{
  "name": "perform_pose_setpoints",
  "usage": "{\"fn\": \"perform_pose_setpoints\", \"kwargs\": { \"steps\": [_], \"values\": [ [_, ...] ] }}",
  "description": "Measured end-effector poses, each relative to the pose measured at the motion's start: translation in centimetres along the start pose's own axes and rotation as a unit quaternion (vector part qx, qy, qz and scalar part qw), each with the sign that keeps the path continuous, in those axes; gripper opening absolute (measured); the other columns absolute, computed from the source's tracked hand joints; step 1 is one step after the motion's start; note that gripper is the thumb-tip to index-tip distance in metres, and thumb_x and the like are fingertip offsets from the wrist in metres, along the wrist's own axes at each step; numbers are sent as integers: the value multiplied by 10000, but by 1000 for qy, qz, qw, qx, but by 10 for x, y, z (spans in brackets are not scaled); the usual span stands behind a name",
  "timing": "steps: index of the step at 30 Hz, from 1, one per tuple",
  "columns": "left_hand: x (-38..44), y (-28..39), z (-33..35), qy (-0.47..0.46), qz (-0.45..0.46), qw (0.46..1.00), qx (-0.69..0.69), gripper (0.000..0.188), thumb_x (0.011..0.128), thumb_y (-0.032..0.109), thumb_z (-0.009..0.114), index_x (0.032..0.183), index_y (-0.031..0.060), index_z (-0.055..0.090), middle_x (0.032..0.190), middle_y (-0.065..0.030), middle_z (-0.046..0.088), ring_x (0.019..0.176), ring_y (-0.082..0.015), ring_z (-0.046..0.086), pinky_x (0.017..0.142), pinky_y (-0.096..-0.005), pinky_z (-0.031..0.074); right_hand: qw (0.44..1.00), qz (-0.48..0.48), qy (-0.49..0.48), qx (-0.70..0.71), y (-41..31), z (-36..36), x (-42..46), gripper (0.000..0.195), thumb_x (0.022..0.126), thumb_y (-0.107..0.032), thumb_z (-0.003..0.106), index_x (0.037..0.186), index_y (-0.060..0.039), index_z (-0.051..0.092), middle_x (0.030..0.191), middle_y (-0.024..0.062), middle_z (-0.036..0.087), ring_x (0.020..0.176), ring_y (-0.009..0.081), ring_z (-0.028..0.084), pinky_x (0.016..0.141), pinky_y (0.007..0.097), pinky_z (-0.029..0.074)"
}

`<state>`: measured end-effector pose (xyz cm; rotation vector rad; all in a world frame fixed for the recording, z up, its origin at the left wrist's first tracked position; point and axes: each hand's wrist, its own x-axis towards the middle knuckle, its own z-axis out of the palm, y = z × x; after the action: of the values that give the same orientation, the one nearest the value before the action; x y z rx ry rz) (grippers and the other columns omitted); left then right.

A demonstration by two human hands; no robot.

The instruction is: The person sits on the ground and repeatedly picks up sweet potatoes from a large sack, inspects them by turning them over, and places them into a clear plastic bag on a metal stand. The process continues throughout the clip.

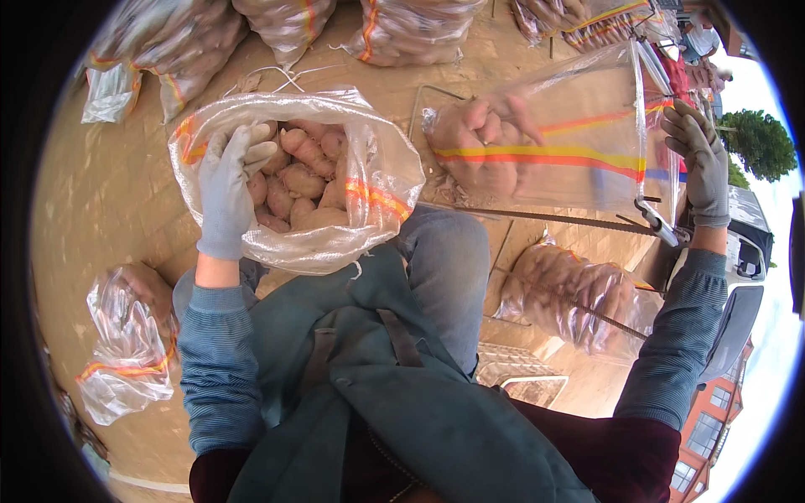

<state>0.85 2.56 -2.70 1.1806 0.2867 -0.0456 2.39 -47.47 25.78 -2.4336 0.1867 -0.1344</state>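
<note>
An open clear plastic sack [383,163] with a rolled-down rim and orange stripes stands before my knees. Reddish tubers [302,180], apparently sweet potatoes, fill what shows of its inside. Across the sack's left rim reaches my left hand [233,182] in a grey glove, its fingers loosely bent above the tubers and nothing seen in them. My right hand [698,163], gloved alike, is stretched far to the right with bare, slightly spread fingertips. It is beside the mouth of a second clear sack [585,132], which hangs on a metal frame [657,223] and holds more tubers.
Filled sacks [415,31] stand along the far side, and another sack [578,295] lies right of my knee. A partly filled sack [129,339] slumps at left. A toothed metal bar [560,218] runs beneath the hung sack. People [701,41] and a vehicle [748,232] are at far right.
</note>
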Motion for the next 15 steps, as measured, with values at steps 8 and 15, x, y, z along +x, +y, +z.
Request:
{"fn": "perform_pose_setpoints", "kwargs": {
  "steps": [8, 15],
  "values": [
    [7, -10, -4, -33, 3, 997, 72, 405, 1013, 232, 479, 1316, -36, 497, 1182, -148, 643, 991, -156, 640, 924, -305, 486, 928, 92, -341, -116, 129, -5, 129, 374, 959, -230, 561, 1284, -44, 559, 1120, 55, 664, 912, 130, 648, 772, 249, 520],
    [2, 6, 8, -258, -21, 954, 153, 357, 905, 236, 590, 1091, -62, 654, 1068, -152, 657, 977, -221, 625, 928, -321, 457, 837, 210, -474, -176, 168, 80, 193, 395, 951, -196, 541, 1322, -61, 547, 1202, 81, 630, 1014, 188, 623, 813, 309, 519]
  ]
}}
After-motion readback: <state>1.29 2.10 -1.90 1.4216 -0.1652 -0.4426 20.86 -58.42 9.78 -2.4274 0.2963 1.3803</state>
